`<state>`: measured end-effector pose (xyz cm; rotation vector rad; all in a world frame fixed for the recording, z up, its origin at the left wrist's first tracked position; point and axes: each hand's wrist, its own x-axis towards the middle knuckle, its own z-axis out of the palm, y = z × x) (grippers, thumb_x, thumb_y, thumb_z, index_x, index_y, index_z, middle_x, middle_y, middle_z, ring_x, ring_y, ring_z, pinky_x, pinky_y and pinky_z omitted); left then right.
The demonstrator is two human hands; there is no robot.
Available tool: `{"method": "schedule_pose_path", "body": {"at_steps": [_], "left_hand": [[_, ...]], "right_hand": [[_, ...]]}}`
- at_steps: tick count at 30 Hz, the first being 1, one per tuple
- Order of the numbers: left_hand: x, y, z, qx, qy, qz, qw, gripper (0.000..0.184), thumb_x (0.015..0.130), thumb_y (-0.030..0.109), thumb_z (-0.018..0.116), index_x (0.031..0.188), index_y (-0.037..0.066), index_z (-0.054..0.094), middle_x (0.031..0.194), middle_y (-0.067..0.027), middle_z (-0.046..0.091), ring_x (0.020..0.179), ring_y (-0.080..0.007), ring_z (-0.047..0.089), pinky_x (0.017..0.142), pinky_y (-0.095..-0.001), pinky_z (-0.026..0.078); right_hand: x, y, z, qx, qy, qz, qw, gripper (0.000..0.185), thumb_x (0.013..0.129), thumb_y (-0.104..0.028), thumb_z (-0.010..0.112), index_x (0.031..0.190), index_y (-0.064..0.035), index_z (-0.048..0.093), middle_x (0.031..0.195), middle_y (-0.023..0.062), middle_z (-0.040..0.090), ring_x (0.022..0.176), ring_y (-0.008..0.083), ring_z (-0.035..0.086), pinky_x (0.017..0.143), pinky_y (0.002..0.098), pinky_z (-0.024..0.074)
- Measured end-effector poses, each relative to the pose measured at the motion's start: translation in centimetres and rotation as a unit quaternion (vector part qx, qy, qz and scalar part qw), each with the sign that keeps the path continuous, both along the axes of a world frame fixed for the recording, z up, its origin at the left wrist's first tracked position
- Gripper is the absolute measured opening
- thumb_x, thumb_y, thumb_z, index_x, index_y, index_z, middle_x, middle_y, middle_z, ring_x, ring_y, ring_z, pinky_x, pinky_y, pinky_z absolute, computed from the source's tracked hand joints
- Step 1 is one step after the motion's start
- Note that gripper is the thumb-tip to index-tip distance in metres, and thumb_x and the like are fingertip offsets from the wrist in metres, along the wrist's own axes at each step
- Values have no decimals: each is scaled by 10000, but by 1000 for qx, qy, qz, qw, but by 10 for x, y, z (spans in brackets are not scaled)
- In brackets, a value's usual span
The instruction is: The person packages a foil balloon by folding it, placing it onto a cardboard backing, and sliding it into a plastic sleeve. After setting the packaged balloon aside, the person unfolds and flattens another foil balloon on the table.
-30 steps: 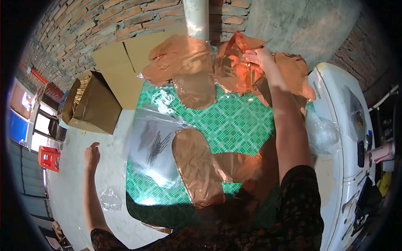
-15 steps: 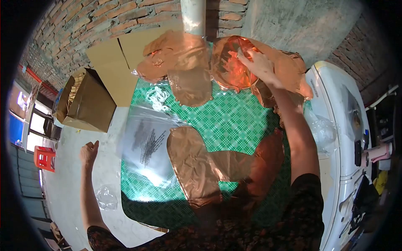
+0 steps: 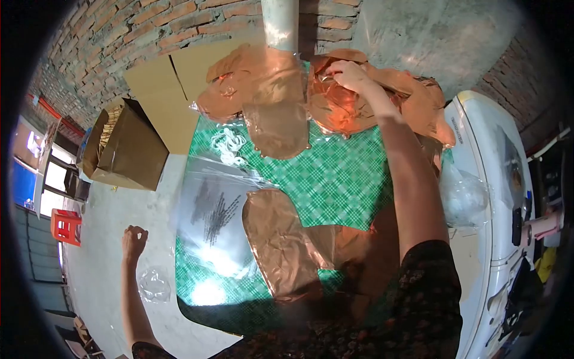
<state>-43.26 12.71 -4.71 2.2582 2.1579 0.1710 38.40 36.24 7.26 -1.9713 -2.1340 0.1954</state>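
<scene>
My right hand (image 3: 348,75) reaches to the back of the green checked cloth (image 3: 335,179), its fingers pinched on the upper edge of a shiny copper foil piece (image 3: 341,110). My left hand (image 3: 136,236) hangs in the air left of the cloth, fingers curled together, with nothing visible in them. A large copper foil shape (image 3: 278,239) lies flat near me, partly in shadow. Left of it is a stack of clear plastic bags (image 3: 209,209) with dark marks. White string (image 3: 228,146) lies beyond the bags. More copper foil (image 3: 275,90) is at the back left.
An open brown box (image 3: 134,149) and a cardboard sheet (image 3: 161,90) stand at the left back. A red stool (image 3: 66,226) is far left. A white appliance (image 3: 487,143) stands on the right, with a clear plastic bag (image 3: 465,197) beside it. A white pipe (image 3: 280,24) rises behind.
My right hand has shifted left along the foil pile, and the foil's top edge now lies folded differently. My left hand dipped slightly and its fingers curled.
</scene>
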Motion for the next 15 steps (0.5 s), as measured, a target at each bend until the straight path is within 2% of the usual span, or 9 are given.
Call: {"method": "schedule_pose_path", "body": {"at_steps": [1, 4, 6, 8, 10, 11, 13, 14, 15], "left_hand": [[1, 1, -1, -1, -5, 8, 1000, 154, 855, 220, 787, 836, 71, 752, 933, -138, 722, 975, -360, 678, 860, -488, 545], [11, 6, 2, 9, -22, 6, 1000, 135, 862, 207, 788, 851, 79, 748, 939, -135, 716, 978, -361, 675, 863, -473, 543], [19, 13, 6, 18, -33, -12, 999, 129, 863, 198, 790, 852, 77, 746, 940, -138, 714, 983, -364, 674, 875, -464, 539], [35, 14, 14, 27, -43, -46, 998, 61, 863, 133, 744, 856, 72, 743, 954, -148, 713, 984, -368, 672, 888, -458, 534], [34, 16, 18, 36, -40, -58, 997, 55, 850, 62, 684, 849, 66, 739, 935, -155, 709, 979, -370, 669, 895, -453, 531], [30, 17, 15, 40, -32, -53, 997, 96, 837, 25, 647, 840, 63, 735, 909, -158, 706, 975, -370, 668, 895, -450, 531], [25, 19, 13, 77, -60, -60, 993, 245, 778, -68, 521, 811, 54, 731, 813, -160, 699, 951, -341, 671, 882, -423, 530], [20, 20, 15, 47, -75, -20, 996, 230, 788, -45, 526, 806, 52, 734, 799, -154, 703, 956, -335, 675, 889, -417, 529], [20, 20, 26, 18, -90, 20, 996, 218, 798, -23, 532, 801, 51, 737, 784, -148, 706, 961, -329, 679, 897, -411, 529]], "right_hand": [[4, 0, -1, -37, 101, 3, 994, 445, 957, -323, 559, 1369, -235, 703, 1611, 79, 498, 1487, 329, 427, 1179, 718, 279], [-10, -34, -10, 17, -78, -60, 995, 591, 976, -445, 575, 1527, -231, 549, 1706, 124, 328, 1533, 417, 315, 1153, 771, 259], [3, -32, -68, 106, -185, -47, 976, 642, 969, -507, 603, 1532, -209, 521, 1689, 137, 329, 1530, 429, 309, 1103, 767, 329], [-10, -38, -69, 99, -200, -86, 971, 718, 971, -538, 604, 1562, -161, 452, 1695, 148, 297, 1537, 445, 277, 1089, 765, 345], [-51, -72, -12, -13, -123, -178, 976, 816, 981, -539, 580, 1615, -85, 341, 1726, 155, 234, 1553, 466, 218, 1112, 765, 308], [-54, -77, -14, 100, -178, -188, 961, 653, 986, -447, 586, 1480, -25, 523, 1621, 173, 420, 1502, 436, 348, 1100, 720, 355], [-62, -74, 4, 114, -201, -140, 963, 501, 966, -398, 623, 1307, -31, 638, 1489, 162, 541, 1384, 386, 482, 1032, 631, 447], [-64, -72, 14, 121, -212, -116, 963, 433, 956, -373, 641, 1221, -34, 695, 1424, 156, 601, 1325, 361, 550, 999, 587, 493], [-77, -77, 21, 158, -202, -64, 965, 308, 924, -309, 675, 1081, -50, 734, 1295, 135, 671, 1193, 315, 612, 928, 536, 511]]}}
